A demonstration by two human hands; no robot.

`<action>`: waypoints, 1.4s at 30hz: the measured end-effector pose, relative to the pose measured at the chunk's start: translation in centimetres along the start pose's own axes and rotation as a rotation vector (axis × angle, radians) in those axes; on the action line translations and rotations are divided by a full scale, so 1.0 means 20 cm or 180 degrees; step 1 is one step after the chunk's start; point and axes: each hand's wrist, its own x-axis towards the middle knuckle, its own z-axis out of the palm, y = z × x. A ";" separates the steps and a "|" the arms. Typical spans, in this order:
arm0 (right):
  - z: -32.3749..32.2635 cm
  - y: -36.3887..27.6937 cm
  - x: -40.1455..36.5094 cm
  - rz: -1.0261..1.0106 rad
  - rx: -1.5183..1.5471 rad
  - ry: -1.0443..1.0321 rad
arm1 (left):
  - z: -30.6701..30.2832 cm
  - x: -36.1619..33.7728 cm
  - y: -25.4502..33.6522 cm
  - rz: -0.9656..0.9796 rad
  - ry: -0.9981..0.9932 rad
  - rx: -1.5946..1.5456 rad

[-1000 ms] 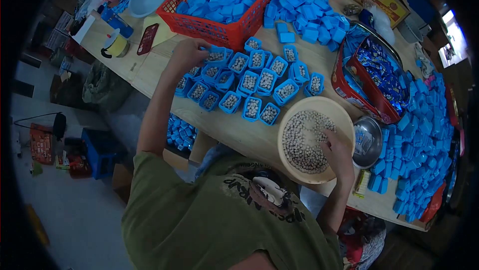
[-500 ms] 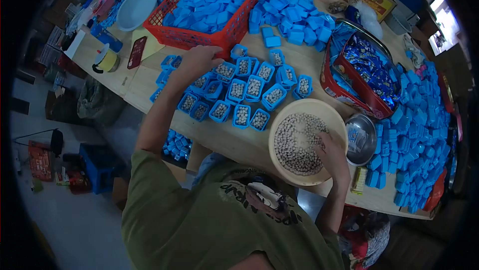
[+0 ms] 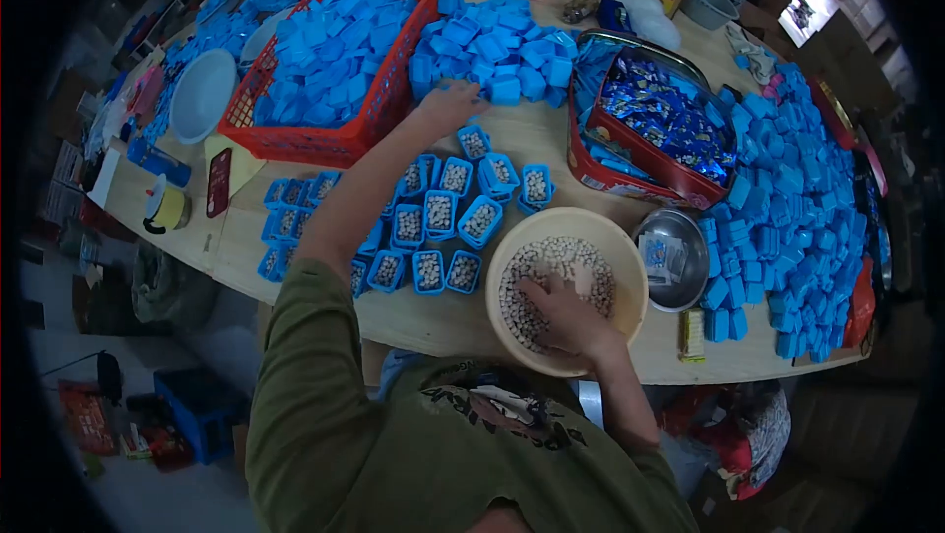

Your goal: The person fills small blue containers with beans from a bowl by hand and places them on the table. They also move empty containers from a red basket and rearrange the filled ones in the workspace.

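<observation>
My left hand (image 3: 451,106) stretches over the filled tubs to the near edge of a heap of empty blue plastic tubs (image 3: 507,46). Its fingers are extended and touch or nearly touch a tub there. Below my left forearm stand several small blue tubs (image 3: 440,212) holding pale round pellets, some stacked on others. My right hand (image 3: 571,318) is inside a cream basin (image 3: 630,287), its fingertips dipping among the loose pellets (image 3: 566,255). The thumb stands apart from the fingers, whose tips are partly hidden.
A red basket (image 3: 394,90) full of blue tubs stands back left. Right of the basin are a metal bowl (image 3: 694,267) with small packets, a red tin (image 3: 640,184) of blue wrapped packets and a large pile of blue pieces (image 3: 787,228). A yellow cup (image 3: 172,208) sits far left.
My left hand has moved right, from beside the red basket to the tub heap. My right hand has shifted from the basin's right side toward its middle. The camera view has turned right.
</observation>
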 end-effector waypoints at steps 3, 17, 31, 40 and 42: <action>0.02 -0.04 0.00 -0.0174 0.0084 0.0098 | 0.19 0.06 -0.10 0.0463 -0.0109 0.0292; -0.03 0.14 -0.03 -0.0774 0.0617 0.0095 | -0.45 -0.40 0.34 -0.0708 0.0650 -0.4762; -0.32 -0.17 -0.14 -0.1184 0.0684 0.1994 | -0.46 -0.63 1.03 -0.0564 -0.0681 -0.6589; -0.13 0.06 -0.25 -0.0012 -0.0223 0.1349 | -0.42 -0.66 0.99 -0.0654 -0.0197 -0.6292; -0.05 0.09 -0.24 0.0262 -0.0568 0.0919 | -0.42 -0.67 0.98 -0.0691 -0.0222 -0.6231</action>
